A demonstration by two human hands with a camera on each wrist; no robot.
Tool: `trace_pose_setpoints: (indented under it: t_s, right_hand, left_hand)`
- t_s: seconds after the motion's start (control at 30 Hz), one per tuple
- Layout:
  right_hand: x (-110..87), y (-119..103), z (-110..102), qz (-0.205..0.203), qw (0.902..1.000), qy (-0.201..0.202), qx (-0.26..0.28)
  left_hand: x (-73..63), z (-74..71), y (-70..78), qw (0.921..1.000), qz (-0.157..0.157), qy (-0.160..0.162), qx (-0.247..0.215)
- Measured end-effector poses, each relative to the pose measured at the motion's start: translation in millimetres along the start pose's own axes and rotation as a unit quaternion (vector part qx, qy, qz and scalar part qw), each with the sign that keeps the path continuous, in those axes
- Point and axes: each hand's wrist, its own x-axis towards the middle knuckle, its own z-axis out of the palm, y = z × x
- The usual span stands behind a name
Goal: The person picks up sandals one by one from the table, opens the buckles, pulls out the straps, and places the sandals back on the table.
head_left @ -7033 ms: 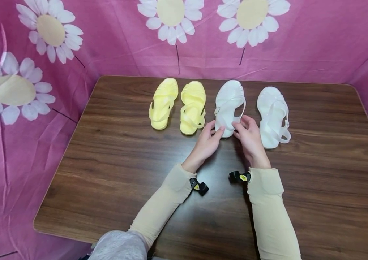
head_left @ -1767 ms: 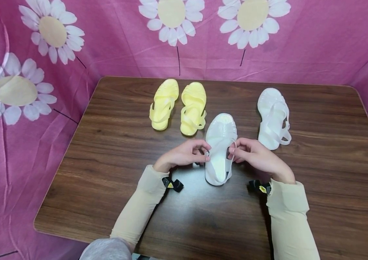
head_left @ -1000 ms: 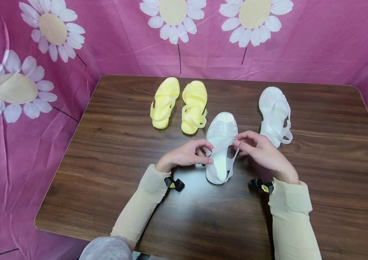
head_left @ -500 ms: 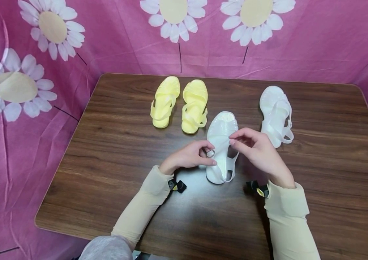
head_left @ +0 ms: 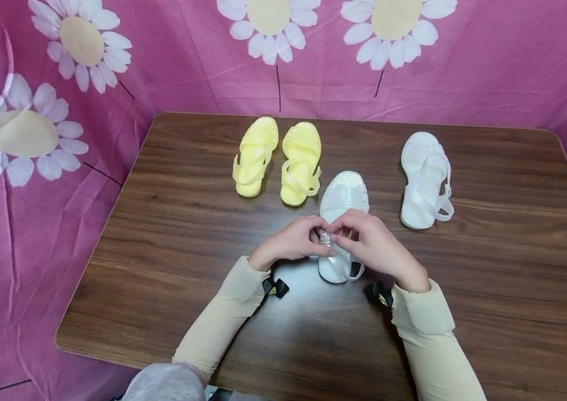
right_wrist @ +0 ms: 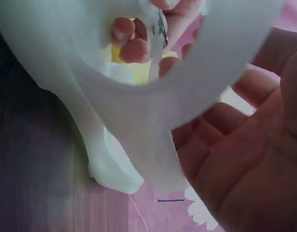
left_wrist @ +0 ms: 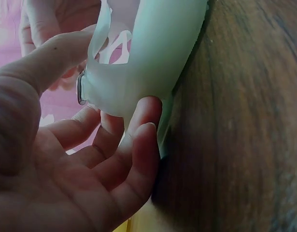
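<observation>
A white jelly sandal (head_left: 345, 192) lies on the table, toe pointing away, between both hands. My left hand (head_left: 291, 240) holds its left side, thumb and fingers on either side of the metal buckle (head_left: 325, 238). My right hand (head_left: 376, 244) reaches across the sandal and pinches its strap at the buckle. In the right wrist view the white strap (right_wrist: 230, 58) arches up in front of the right palm (right_wrist: 249, 154). The left wrist view shows the buckle (left_wrist: 80, 88) near the left thumb (left_wrist: 56, 55), with curled fingers below. The exact spot of the right fingertips is partly hidden.
Two yellow sandals (head_left: 255, 159) stand side by side at the back left of the brown wooden table (head_left: 188, 223). Another white sandal (head_left: 421, 184) lies farther right, its strap loose. A pink curtain (head_left: 313, 83) with daisies hangs behind the table.
The white sandal was drawn from the back row toward the person. The right hand has since carried the strap leftward over the sandal to the buckle. The left hand stays at the buckle side.
</observation>
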Motion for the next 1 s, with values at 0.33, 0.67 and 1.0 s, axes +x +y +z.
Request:
trace_pose_setpoints:
  t_s: [0.33, 0.67, 1.0]
  right_hand:
    - [1.8, 4.5, 4.4, 0.004, 0.9987, -0.031, -0.041]
    - [2.7, 5.2, 6.5, -0.003, 0.9985, -0.032, -0.044]
    - [4.4, 5.8, 6.9, 0.021, 0.9982, -0.049, -0.027]
  left_hand:
    - [-1.4, 0.4, 2.7, 0.9999, 0.003, 0.005, 0.014]
    - [-1.5, 0.8, 2.1, 0.9997, 0.007, 0.006, 0.021]
    - [-0.5, 1.2, 0.6, 0.9995, 0.019, 0.001, 0.025]
